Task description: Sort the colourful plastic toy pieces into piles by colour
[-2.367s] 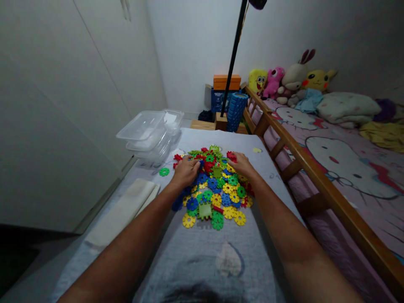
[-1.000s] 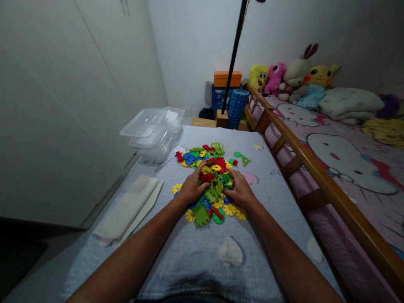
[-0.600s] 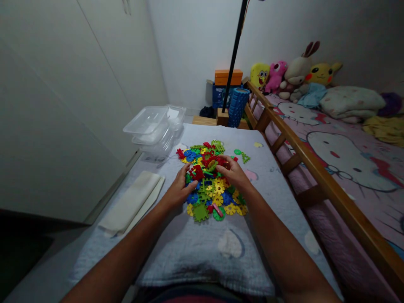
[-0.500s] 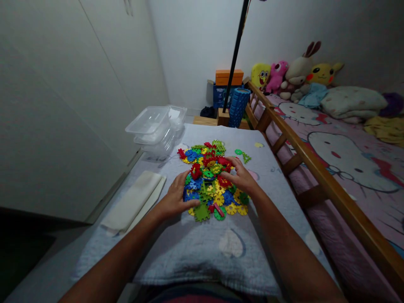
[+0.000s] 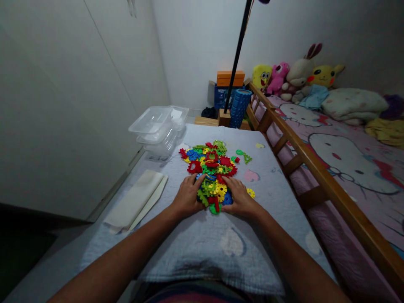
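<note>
A heap of plastic interlocking building pieces [image 5: 211, 165] in red, yellow, green and blue lies on the cloth-covered table [image 5: 205, 248]. Flat toothed discs and squares mix there with a few joined, box-like ones. My left hand [image 5: 188, 194] curls round the heap's near left side, thumb and fingers against the pieces. From the near right, my right hand [image 5: 241, 198] cups the same part, its fingers bent inward. Between the two hands the near pieces are squeezed together, among them a yellow disc [image 5: 221, 191] and a red stick-like piece [image 5: 216, 204]. My palms hide some pieces.
Stacked clear plastic boxes [image 5: 154, 126] stand at the table's back left. A folded cream cloth [image 5: 136, 200] lies on the left. Loose green pieces [image 5: 247, 158] and a yellow disc [image 5: 251, 193] lie right of the heap. A wooden bed rail [image 5: 303, 153] runs along the right.
Both hands have come closer together at the heap's near side, pushing its pieces inward. My right hand has moved down from the heap's top right. A yellow disc is left outside it.
</note>
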{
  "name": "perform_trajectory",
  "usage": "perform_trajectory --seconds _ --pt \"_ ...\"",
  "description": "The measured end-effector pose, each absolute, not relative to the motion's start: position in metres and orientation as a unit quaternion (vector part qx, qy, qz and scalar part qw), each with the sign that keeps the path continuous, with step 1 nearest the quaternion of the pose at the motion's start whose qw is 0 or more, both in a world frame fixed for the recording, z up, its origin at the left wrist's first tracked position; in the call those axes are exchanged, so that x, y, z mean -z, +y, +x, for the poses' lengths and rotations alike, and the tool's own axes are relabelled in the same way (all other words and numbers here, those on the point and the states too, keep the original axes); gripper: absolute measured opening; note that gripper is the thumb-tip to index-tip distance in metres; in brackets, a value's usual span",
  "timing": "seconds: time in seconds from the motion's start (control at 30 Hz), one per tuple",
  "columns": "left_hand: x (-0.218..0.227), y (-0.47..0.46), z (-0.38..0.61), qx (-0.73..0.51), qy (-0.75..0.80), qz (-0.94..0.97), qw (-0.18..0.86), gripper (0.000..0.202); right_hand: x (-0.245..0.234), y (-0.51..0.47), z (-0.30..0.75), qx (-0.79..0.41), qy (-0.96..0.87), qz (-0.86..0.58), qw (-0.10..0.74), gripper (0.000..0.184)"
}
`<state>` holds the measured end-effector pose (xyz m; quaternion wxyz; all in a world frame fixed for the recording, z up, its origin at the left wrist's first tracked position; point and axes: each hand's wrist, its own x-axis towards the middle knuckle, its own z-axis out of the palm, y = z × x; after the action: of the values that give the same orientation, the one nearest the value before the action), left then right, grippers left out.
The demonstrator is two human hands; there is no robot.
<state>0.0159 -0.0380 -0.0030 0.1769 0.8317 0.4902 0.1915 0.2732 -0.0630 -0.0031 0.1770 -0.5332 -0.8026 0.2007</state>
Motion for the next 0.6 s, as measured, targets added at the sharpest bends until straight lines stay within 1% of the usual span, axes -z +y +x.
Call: perform_trajectory --seconds 0.07,0.13,0.2,0.27,0.47,0.53,0.6 --pt "0.004 -0.033 0.023 -0.202 0.495 0.829 0.166 0.092 0.004 -0.060 0.270 -0.198 -0.796 -0.542 0.183 0.105" --pt "0.005 -0.028 0.028 -0.213 0.503 0.822 0.162 0.081 0.004 -0.059 0.267 -0.195 -0.788 -0.548 0.201 0.094" --pt "0.003 -0.024 0.033 -0.220 0.517 0.810 0.168 0.068 0.005 -0.058 0.263 -0.197 -0.779 -0.547 0.235 0.083" --pt "-0.001 -0.020 0.038 -0.224 0.526 0.801 0.178 0.060 0.004 -0.057 0.259 -0.207 -0.769 -0.540 0.274 0.074" --pt "-0.022 -0.003 0.050 -0.222 0.539 0.785 0.208 0.045 -0.004 -0.051 0.254 -0.268 -0.719 -0.528 0.363 0.061" --pt "-0.030 0.007 0.053 -0.217 0.543 0.784 0.207 0.045 -0.005 -0.048 0.258 -0.309 -0.676 -0.549 0.383 0.056" --pt "-0.039 0.020 0.056 -0.210 0.538 0.787 0.215 0.049 -0.007 -0.044 0.263 -0.366 -0.623 -0.567 0.395 0.055"
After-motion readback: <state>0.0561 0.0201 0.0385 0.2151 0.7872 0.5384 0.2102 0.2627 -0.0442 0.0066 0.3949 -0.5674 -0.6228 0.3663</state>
